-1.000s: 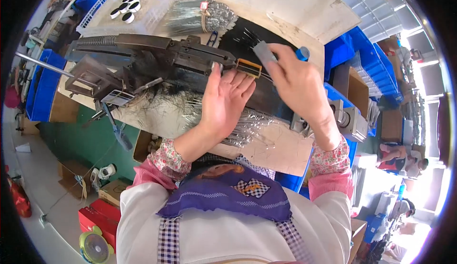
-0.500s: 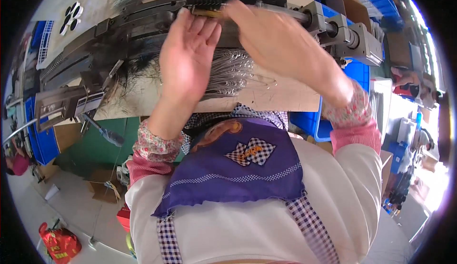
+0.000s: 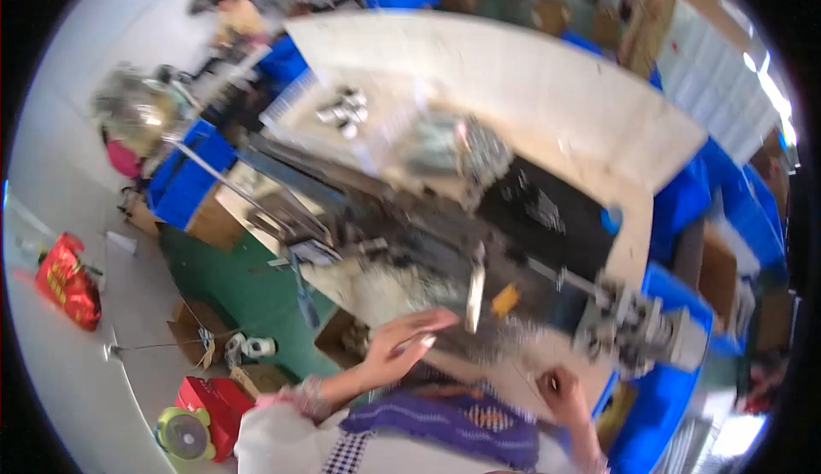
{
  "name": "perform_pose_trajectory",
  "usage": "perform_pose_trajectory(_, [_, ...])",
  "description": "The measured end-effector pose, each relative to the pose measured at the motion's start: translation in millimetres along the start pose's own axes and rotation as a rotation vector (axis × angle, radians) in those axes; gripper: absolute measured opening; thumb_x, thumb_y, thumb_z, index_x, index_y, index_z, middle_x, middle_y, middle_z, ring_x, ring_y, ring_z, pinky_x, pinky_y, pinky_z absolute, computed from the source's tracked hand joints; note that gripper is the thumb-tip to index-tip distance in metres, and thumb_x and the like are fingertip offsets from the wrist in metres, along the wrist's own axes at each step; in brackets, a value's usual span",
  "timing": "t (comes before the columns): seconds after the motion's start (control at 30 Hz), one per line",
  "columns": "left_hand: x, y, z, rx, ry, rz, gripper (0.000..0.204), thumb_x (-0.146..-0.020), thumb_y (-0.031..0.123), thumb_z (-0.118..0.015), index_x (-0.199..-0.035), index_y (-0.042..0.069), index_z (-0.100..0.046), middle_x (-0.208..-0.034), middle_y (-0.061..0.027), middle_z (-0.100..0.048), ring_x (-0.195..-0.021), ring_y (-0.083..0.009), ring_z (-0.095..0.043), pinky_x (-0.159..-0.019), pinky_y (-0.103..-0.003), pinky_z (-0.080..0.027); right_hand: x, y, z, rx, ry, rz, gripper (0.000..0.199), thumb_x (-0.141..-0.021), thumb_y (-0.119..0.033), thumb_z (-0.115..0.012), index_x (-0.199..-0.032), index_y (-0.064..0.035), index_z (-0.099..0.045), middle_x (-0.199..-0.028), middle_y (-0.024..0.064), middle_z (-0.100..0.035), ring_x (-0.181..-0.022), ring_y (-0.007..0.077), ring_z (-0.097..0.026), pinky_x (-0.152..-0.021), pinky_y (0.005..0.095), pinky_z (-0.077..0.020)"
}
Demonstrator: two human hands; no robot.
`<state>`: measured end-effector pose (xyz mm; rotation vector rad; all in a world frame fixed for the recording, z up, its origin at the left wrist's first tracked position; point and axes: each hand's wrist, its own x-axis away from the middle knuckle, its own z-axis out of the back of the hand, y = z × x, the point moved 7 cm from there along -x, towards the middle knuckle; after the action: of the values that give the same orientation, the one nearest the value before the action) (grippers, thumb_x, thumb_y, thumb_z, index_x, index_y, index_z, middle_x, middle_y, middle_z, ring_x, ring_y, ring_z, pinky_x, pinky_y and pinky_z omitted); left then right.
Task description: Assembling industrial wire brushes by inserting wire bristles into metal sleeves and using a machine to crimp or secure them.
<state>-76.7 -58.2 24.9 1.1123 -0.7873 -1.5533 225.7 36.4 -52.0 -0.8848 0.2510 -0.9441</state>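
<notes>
View blurred throughout. Left hand (image 3: 398, 337) over the near side of the bench (image 3: 346, 282), fingers stretched out close together, thumb near them with a narrow gap; blur prevents telling whether anything is held. Right hand (image 3: 561, 394) lower and farther right, near the bench's front edge, fingers curled toward the thumb; a thin pale line runs beside it, cannot tell if gripped. Long dark metal machine (image 3: 368, 190) lies slantwise across the bench, beyond both hands. At its near side, between the hands and farther out, a shiny metal handle (image 3: 475, 290); just right of that, a small yellow piece (image 3: 506, 300). Loose silvery wires (image 3: 492, 342) spread below these, between the hands. Behind the machine: black mat (image 3: 560, 239) with thin pale pieces on it, bundle of wires (image 3: 445, 151), white basket (image 3: 398, 123) holding small black-and-white rounds (image 3: 345, 113). Metal clamps (image 3: 637, 329) at the machine's right end.
</notes>
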Motion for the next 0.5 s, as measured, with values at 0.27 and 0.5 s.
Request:
perform_pose_trajectory(0.27, [232,-63,215,-0.997,0.978,1.18,0.088,-0.076,0.018,-0.065,-0.149,0.004,-0.018,-0.092,-0.0245,-0.067,-0.08,-0.0411,-0.066,-0.074,-0.048,-0.053,13,-20,44,-0.268,0.446,0.045,0.013,-0.092,-0.009,-0.061,-0.102,-0.0014,-0.06,-0.094,0.0095,-0.061,-0.088,0.0177,-0.058,-0.08,0.0284,-0.046])
perform_pose_trajectory(0.5, [159,-51,150,-1.202,0.875,0.893,0.082,-0.079,0.024,-0.069,-0.145,0.001,-0.027,-0.112,-0.025,-0.06,-0.103,-0.0419,-0.059,-0.093,-0.05,-0.044,20,-51,109,-0.379,0.722,0.286,0.005,-0.09,0.001,-0.055,-0.086,-0.0022,-0.056,-0.067,-0.0009,-0.049,-0.058,0.0046,-0.043,-0.05,0.0222,-0.0327])
